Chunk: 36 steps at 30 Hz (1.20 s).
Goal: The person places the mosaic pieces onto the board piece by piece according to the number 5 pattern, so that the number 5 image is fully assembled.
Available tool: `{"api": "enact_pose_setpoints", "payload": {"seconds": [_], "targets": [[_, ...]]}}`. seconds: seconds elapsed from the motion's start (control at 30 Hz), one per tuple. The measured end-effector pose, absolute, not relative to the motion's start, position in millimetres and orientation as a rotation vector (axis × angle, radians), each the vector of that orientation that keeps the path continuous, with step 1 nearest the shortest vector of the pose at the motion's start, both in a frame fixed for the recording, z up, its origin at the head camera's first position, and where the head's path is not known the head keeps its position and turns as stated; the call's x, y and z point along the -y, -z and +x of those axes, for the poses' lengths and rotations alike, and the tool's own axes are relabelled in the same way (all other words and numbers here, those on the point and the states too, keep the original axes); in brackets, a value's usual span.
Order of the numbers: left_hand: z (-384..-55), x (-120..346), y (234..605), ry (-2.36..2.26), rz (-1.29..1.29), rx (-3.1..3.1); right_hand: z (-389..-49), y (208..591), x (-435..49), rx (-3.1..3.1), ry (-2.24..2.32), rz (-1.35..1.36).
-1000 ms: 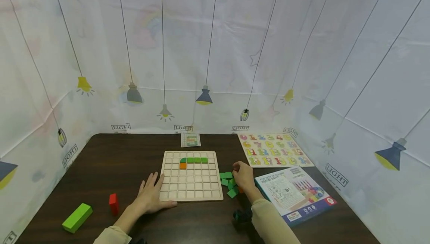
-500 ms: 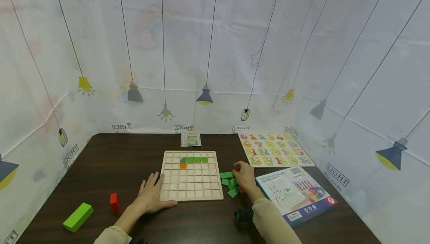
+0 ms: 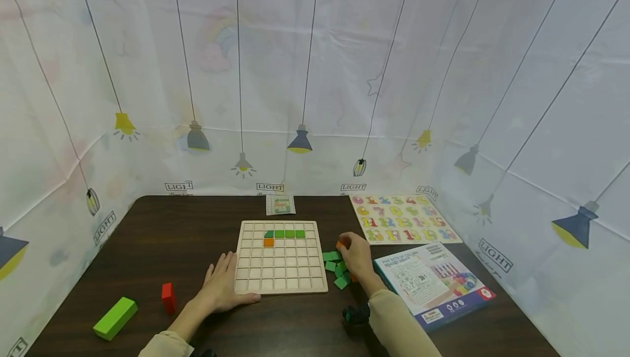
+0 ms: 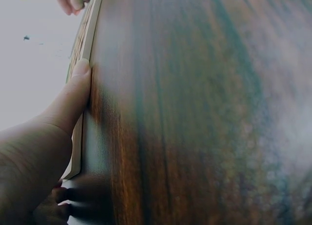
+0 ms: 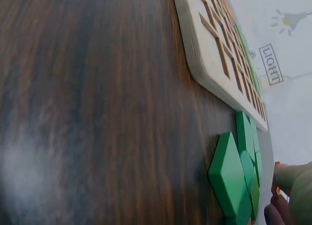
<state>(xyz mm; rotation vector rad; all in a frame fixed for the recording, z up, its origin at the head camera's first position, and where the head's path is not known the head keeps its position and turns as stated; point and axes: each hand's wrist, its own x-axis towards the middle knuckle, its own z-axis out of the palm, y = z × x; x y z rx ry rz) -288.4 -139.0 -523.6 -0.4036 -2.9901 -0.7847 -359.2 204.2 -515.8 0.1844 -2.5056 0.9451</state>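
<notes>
An orange tile (image 3: 339, 244) sits pinched in the grip of the right hand (image 3: 356, 254); the outstretched left hand (image 3: 222, 287) touches the wooden grid board (image 3: 279, 262).

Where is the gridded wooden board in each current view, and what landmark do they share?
Head: board, lower middle, grid face up.
Left wrist: board, left side, seen nearly edge-on.
Right wrist: board, upper right, at a slant.
Shared landmark: right hand, cut off in both wrist views.

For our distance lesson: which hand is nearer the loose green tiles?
Right. The right hand is just right of the loose green tiles, pinching an orange tile; the left hand is across the board, at its left edge.
</notes>
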Motion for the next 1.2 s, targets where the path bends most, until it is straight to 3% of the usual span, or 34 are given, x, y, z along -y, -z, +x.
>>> {"api": "enact_pose_setpoints", "payload": {"seconds": [1.2], "targets": [[-289.2, 137.7, 522.8, 0.754, -0.404, 2.987, -367.8, 523.2, -110.7, 2.513, -1.099, 0.628]]}}
